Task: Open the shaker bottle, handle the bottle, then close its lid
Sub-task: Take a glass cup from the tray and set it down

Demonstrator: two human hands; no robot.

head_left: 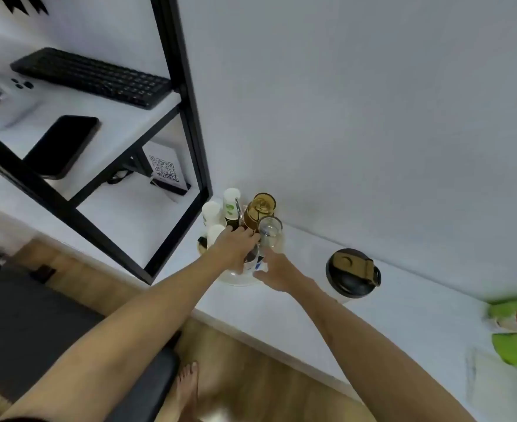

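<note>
The shaker bottle (352, 277) stands upright on the white counter (296, 306), about a hand's width right of my hands. Its black lid carries a tan flip cap, which lies flat and closed. Neither hand touches it. My left hand (235, 248) reaches into a round tray (235, 280) of cups and glasses, with its fingers curled down among them. What it grips, if anything, is hidden and blurred. My right hand (277, 272) is beside the tray's right edge with its fingers spread, just below a clear upturned glass (270, 231).
The tray also holds white paper cups (231, 202) and an amber glass (260, 210). To the left is a black-framed shelf (190, 117) with a keyboard (92, 76) and a phone (62, 146). Green packets (516, 327) lie at the far right. My bare foot (187, 388) is on the wooden floor below.
</note>
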